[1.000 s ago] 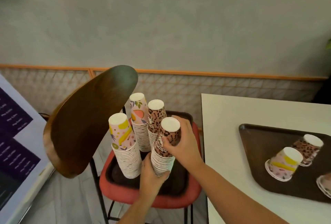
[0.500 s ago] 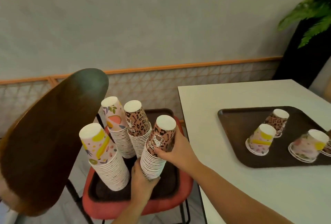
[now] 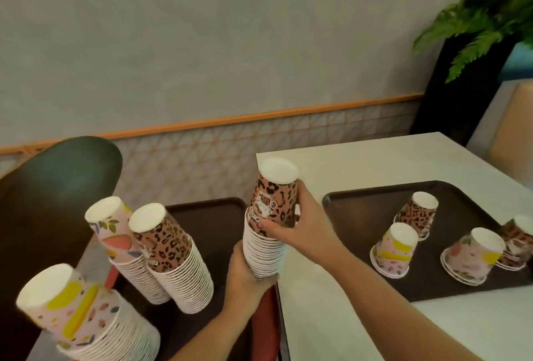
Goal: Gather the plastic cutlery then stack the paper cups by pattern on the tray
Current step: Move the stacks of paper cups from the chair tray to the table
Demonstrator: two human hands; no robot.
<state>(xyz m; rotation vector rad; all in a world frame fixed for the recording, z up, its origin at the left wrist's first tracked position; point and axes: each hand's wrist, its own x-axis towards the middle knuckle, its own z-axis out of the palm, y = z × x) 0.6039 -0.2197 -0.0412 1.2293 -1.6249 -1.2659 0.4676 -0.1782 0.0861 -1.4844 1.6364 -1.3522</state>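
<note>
My left hand cups base of leopard-print cup stack, fingers curled round bottom rims. My right hand grips top cup of same stack, thumb on small bear sticker; writing on it too blurred to read. Stack held tilted between chair tray and bench. Three other stacks on chair tray: leopard stack, fruit-print stack, yellow-splash stack. Bench tray carries four short upturned cup piles.
</note>
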